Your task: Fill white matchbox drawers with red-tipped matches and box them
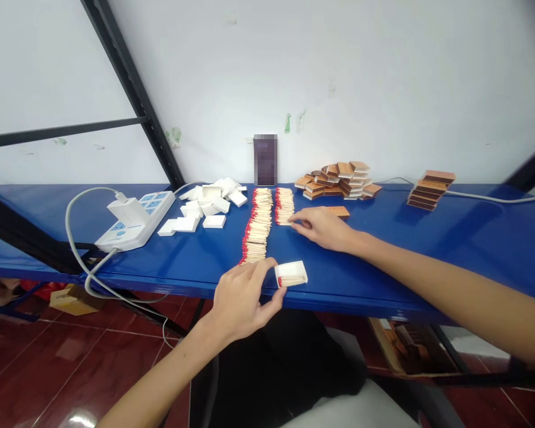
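My left hand (pixel 243 297) pinches a small white matchbox tray (pixel 291 274) with some red-tipped matches in it, near the front edge of the blue table (pixel 428 249). My right hand (pixel 323 227) reaches forward, its fingertips pinched on the near end of a short row of matches (pixel 284 205). A longer row of matches (pixel 256 224) lies just left of it. A brown matchbox sleeve (pixel 339 211) rests beside my right hand.
Several white inner trays (pixel 205 208) are heaped at the left middle, next to a white power strip (pixel 136 220) with a plug and cable. Brown sleeves are piled (pixel 339 180) at the back and stacked (pixel 430 189) at the right. A dark upright box (pixel 266 159) stands against the wall.
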### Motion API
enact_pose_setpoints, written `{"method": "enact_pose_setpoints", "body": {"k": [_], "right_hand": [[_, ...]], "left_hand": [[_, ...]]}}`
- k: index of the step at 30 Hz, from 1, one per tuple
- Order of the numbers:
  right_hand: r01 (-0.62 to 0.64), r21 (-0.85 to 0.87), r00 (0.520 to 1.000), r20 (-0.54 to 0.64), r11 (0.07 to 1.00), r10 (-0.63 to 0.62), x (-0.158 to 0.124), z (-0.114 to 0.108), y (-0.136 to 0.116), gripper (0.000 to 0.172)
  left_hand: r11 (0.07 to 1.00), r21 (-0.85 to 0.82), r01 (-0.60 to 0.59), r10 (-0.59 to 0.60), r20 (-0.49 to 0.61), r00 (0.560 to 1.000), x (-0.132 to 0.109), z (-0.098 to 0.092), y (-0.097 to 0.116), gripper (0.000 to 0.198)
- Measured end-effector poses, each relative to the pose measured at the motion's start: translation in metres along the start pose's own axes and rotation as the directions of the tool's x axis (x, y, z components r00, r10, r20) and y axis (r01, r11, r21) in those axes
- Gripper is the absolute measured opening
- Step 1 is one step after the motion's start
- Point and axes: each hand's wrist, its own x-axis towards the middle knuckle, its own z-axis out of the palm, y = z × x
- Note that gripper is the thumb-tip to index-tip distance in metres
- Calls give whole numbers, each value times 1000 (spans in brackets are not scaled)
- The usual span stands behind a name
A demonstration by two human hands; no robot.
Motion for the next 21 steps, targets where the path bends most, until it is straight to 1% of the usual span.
{"method": "enact_pose_setpoints", "body": {"k": [3,6,14,21], "right_hand": [[12,-12,999,40,1000,-11,2,3,4,30],[33,-5,997,66,999,-32,2,4,4,30],[-38,106,998,61,994,31,4,5,5,25],[-14,119,998,56,993,8,2,4,3,22]], "left_hand": [[995,59,-81,84,-48,995,-2,5,-2,30],[986,113,-124,131,-61,989,-4,9,-3,30],[980,148,-133,144,-69,987,-5,11,-3,30],[977,162,-138,151,-73,986,-4,11,-2,28]]}}
